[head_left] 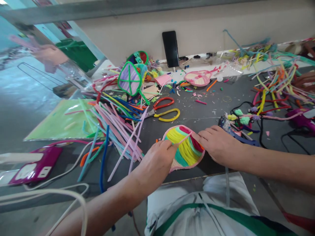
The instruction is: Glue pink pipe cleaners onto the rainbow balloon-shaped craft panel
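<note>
An oval craft piece (186, 153), filled with yellow, teal and dark red fuzzy strips and rimmed in pink, lies at the table's front edge. Across its top runs a short pink pipe cleaner (184, 139). My left hand (159, 156) pinches the lower end of this pipe cleaner, over the left side of the oval. At its upper end, the fingertips of my right hand (216, 144) close on it, over the oval's right edge. Just beyond my right hand is a glue gun (225, 123), partly hidden. Scissors (166, 113) with red and yellow handles lie beyond the oval.
Loose pipe cleaners (120, 131) are heaped to the left, by a green plastic packet (59, 121) and a purple power strip (36, 165) with white cables. A phone (170, 49) leans on the wall. Another person's hand (306, 80) is at the right edge.
</note>
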Tool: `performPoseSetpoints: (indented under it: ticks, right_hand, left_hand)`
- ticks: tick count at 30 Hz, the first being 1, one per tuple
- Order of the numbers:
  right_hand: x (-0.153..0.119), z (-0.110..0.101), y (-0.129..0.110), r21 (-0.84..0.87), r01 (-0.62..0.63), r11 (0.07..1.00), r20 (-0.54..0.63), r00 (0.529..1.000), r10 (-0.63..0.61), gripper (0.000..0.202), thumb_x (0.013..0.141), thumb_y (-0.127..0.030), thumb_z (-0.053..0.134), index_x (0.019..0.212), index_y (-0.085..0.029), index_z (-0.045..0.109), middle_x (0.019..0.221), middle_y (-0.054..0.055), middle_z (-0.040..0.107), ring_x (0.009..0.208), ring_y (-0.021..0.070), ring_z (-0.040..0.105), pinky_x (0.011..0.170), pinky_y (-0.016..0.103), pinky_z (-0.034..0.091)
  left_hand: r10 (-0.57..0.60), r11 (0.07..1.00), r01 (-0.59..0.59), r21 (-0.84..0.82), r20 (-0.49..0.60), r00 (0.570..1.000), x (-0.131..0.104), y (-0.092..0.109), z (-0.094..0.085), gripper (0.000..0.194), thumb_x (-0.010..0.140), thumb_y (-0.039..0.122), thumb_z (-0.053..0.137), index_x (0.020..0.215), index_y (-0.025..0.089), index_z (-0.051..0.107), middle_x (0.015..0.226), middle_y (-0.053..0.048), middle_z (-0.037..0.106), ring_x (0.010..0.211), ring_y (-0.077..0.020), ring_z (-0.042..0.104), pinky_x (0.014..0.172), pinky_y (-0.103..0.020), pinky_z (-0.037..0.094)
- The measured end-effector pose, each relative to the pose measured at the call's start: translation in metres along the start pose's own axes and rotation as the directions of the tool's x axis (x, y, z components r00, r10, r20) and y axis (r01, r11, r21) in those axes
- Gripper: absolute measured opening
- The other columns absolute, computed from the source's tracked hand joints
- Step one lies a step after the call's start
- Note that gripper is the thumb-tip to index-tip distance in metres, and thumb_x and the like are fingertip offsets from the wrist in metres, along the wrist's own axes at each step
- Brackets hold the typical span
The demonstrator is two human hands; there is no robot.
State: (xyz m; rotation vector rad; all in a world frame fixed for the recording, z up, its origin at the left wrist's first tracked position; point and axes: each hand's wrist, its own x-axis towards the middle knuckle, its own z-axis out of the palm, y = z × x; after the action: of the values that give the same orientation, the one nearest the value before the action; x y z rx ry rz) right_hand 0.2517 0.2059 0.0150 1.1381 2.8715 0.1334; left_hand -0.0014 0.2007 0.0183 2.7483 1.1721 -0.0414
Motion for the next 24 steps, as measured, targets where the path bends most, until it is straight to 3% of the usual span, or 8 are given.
performPoseSetpoints:
  ticks: [5, 11, 24]
  right_hand:
    - [0.004, 0.002, -0.0015, -0.061, -0.006, 0.998, -0.001, 1.0, 0.006, 0.048, 0.092, -0.013, 0.043, 0.139, -0.006, 0.045, 0.104, 0.015, 0.064, 0.09, 0.0256, 0.056, 0.077, 0.04, 0.029]
    - [0.006, 0.0017, -0.0039, -0.096, -0.006, 0.995, 0.018, 1.0, 0.008, 0.044, 0.094, -0.014, 0.041, 0.136, -0.004, 0.048, 0.105, 0.015, 0.064, 0.09, 0.0264, 0.057, 0.078, 0.043, 0.029]
    - [0.005, 0.0026, 0.0014, 0.041, -0.068, 0.997, 0.092, 0.994, 0.064, 0.049, 0.092, -0.013, 0.041, 0.14, -0.015, 0.046, 0.116, 0.014, 0.059, 0.101, 0.028, 0.056, 0.077, 0.04, 0.032]
  left_hand:
    - [0.0, 1.0, -0.001, 0.021, 0.023, 1.0, 0.0002, -0.0003, 0.0003, 0.034, 0.094, 0.01, 0.036, 0.119, 0.015, 0.059, 0.097, -0.009, 0.061, 0.09, -0.0254, 0.059, 0.085, -0.043, 0.049]
    - [-0.008, 1.0, 0.008, -0.007, 0.015, 1.0, 0.0019, 0.0004, 0.0003, 0.033, 0.095, 0.016, 0.037, 0.119, 0.015, 0.06, 0.096, -0.009, 0.063, 0.089, -0.0264, 0.06, 0.087, -0.046, 0.049]
    - [0.015, 0.998, -0.019, -0.064, -0.063, 0.998, 0.0, -0.0043, 0.0055, 0.033, 0.097, 0.015, 0.035, 0.118, 0.014, 0.06, 0.093, -0.009, 0.061, 0.087, -0.0235, 0.059, 0.081, -0.04, 0.05]
